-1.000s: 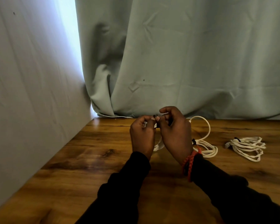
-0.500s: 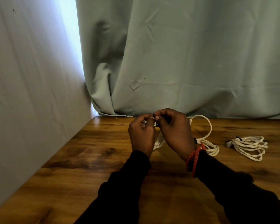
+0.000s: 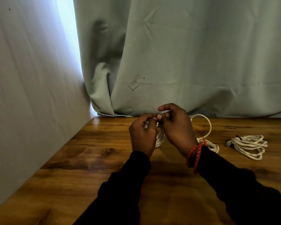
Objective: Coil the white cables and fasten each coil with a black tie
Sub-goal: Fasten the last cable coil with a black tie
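Both hands, left (image 3: 143, 135) and right (image 3: 177, 127), pinched on black tie (image 3: 158, 124) around white cable coil (image 3: 160, 138), above counter (image 3: 88, 159) near back edge. Limp, light, springy; best pinched at bundled strands.

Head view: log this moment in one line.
step: tying coil | left hand + right hand: pinching black tie | finished coil: table, right

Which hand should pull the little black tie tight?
Probably the right hand. Its fingertips pinch at the black tie, while the left hand grips the white cable coil and a clear plug, so it's busy steadying.
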